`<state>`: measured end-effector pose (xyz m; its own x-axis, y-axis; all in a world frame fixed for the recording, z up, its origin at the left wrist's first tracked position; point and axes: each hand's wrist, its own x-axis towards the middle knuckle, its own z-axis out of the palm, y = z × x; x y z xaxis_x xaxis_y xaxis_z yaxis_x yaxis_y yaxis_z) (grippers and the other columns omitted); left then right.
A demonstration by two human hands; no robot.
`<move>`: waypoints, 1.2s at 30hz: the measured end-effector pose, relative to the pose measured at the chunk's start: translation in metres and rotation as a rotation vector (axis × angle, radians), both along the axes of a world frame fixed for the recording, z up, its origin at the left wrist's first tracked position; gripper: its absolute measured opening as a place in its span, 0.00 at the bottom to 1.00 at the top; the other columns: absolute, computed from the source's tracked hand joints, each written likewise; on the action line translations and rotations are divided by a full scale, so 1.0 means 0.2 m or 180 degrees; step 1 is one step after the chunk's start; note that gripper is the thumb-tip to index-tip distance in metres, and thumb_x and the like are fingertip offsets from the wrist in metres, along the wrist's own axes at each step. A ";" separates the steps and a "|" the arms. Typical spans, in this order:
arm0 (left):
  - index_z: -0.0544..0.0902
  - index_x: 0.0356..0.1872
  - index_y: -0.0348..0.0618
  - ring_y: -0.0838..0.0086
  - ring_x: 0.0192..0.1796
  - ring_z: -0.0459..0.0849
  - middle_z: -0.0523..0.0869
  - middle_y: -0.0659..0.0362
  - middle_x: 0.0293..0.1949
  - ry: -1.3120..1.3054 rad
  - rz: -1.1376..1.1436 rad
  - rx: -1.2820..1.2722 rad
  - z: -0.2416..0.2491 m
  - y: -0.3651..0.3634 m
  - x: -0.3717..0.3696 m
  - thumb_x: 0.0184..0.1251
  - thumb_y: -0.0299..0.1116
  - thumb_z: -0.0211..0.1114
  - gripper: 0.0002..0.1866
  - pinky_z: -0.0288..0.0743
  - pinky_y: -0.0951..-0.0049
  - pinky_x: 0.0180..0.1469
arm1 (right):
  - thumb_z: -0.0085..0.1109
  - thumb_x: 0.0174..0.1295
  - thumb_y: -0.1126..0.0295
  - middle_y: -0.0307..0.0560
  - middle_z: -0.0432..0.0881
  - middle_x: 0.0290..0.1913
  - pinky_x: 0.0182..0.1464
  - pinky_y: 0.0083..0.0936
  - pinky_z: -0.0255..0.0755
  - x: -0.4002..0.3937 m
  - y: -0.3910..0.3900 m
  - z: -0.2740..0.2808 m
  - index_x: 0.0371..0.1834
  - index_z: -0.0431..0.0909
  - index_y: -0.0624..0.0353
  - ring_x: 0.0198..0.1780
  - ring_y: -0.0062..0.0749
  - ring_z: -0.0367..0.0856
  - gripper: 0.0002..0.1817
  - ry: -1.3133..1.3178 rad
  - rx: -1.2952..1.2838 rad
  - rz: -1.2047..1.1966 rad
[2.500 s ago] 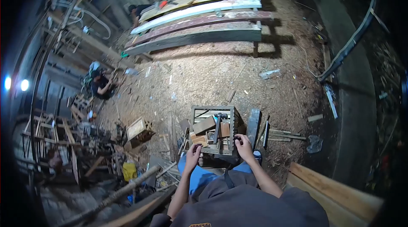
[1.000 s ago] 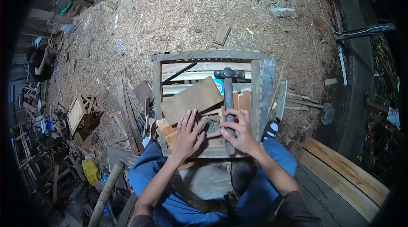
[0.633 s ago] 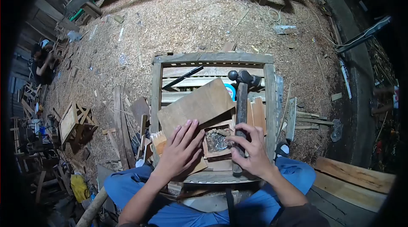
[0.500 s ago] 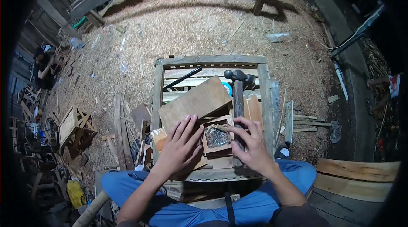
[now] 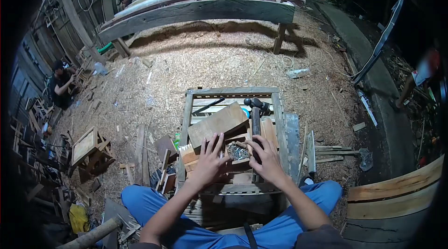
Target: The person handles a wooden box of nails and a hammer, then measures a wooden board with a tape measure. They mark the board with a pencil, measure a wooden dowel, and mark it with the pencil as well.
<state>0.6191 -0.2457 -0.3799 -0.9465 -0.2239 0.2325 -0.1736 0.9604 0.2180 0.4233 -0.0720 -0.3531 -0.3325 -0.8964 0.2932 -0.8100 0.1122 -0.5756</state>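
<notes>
A small wooden box (image 5: 239, 162) of nails (image 5: 237, 151) sits between my hands inside a slatted wooden frame (image 5: 188, 114). My left hand (image 5: 212, 160) is on its left side, fingers stretched and apart, fingertips by the lower edge of a flat wooden board (image 5: 217, 123). At the box's right rim is my right hand (image 5: 268, 157), its fingers bent and thumb apart, over the handle of a hammer (image 5: 256, 121). The hammer's head points away from me. Small brownish pieces lie on the nails. My palms' undersides are hidden.
Wood shavings cover the ground (image 5: 210, 69). A long workbench (image 5: 200, 13) stands ahead. A person (image 5: 63, 83) crouches at far left; another person (image 5: 422, 74) is at right. A small wooden stool (image 5: 88, 148) stands left, planks (image 5: 396, 193) lie lower right.
The view has tilted up, showing more of the workbench. My left hand has shifted toward the box, and my right fingers have drawn back from inside it to its right rim.
</notes>
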 end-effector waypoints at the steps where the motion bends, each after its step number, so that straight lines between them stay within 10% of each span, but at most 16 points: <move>1: 0.92 0.53 0.62 0.36 0.87 0.51 0.54 0.35 0.86 -0.0007 -0.0007 -0.0042 -0.03 0.00 0.00 0.62 0.41 0.78 0.17 0.45 0.29 0.83 | 0.67 0.61 0.70 0.56 0.71 0.74 0.73 0.50 0.68 0.00 -0.01 -0.02 0.74 0.77 0.52 0.69 0.58 0.73 0.33 -0.0005 -0.0058 -0.0022; 10: 0.94 0.51 0.68 0.47 0.89 0.54 0.65 0.55 0.85 -0.0160 -0.0045 0.0101 -0.03 0.09 0.10 0.54 0.41 0.81 0.20 0.39 0.26 0.85 | 0.68 0.59 0.75 0.61 0.68 0.74 0.76 0.50 0.67 -0.01 -0.02 -0.01 0.83 0.64 0.53 0.73 0.65 0.71 0.45 -0.0386 -0.0391 -0.0111; 22: 0.86 0.61 0.51 0.51 0.79 0.72 0.77 0.49 0.74 0.0762 0.0476 0.0673 0.09 0.12 -0.02 0.73 0.45 0.73 0.20 0.45 0.37 0.86 | 0.57 0.65 0.80 0.71 0.59 0.80 0.81 0.53 0.60 -0.03 0.17 -0.08 0.85 0.60 0.55 0.78 0.73 0.62 0.41 -0.0187 0.0049 0.0024; 36: 0.75 0.74 0.44 0.40 0.82 0.60 0.65 0.39 0.78 0.0794 0.0937 0.0669 -0.04 -0.25 0.11 0.72 0.47 0.73 0.34 0.58 0.42 0.82 | 0.61 0.76 0.56 0.68 0.61 0.74 0.78 0.57 0.56 0.02 0.11 -0.06 0.84 0.61 0.54 0.74 0.66 0.63 0.37 0.0364 0.0511 -0.0263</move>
